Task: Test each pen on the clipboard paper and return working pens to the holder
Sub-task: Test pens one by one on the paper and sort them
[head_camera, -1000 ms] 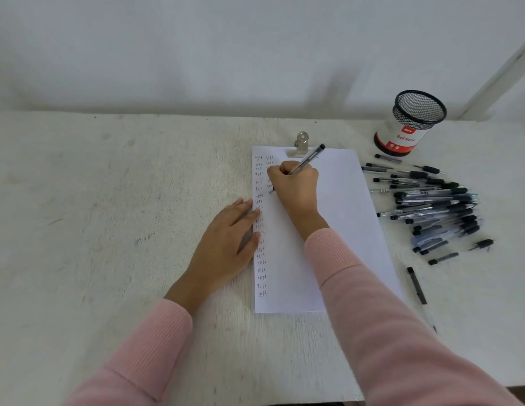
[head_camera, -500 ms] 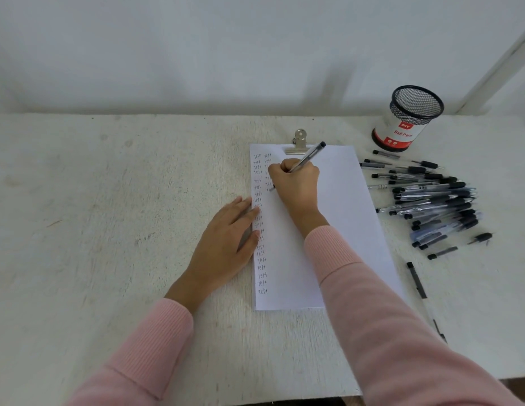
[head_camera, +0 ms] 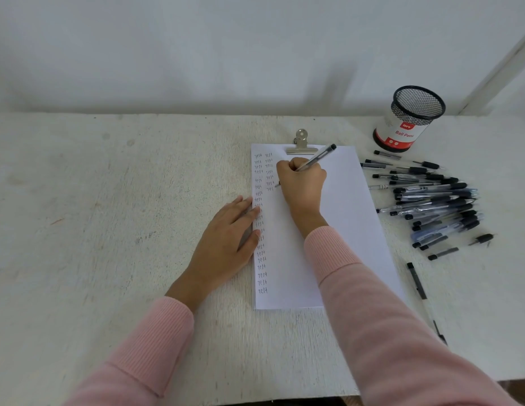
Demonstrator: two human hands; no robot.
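Right hand was curled tight round a pen, fingers and thumb pinching the barrel low down, the tip down at the paper by the last word of the short second column; left hand lay flat with straight fingers, palm on the table, fingertips pressing the paper's left edge, holding nothing; the pen's long axis slanted from its tip at the left of the writing hand up and away to its dark end past the knuckles, just beside the clip; that far end pointed roughly toward the holder, which stood upright well beyond and to the right of the right hand, off the paper, with no pen showing above its mesh rim; right of the paper, nearer than the holder, lay the heap of pens, most running left to right; a lone pen lay apart beside the right forearm; the right hand was plainly the nearer to the holder, the left sitting on the paper's other side; by my judgement the test word was not yet finished, and if the ink ran, the return would call for a reach away and rightward past the heap, the pen turned upright to drop in
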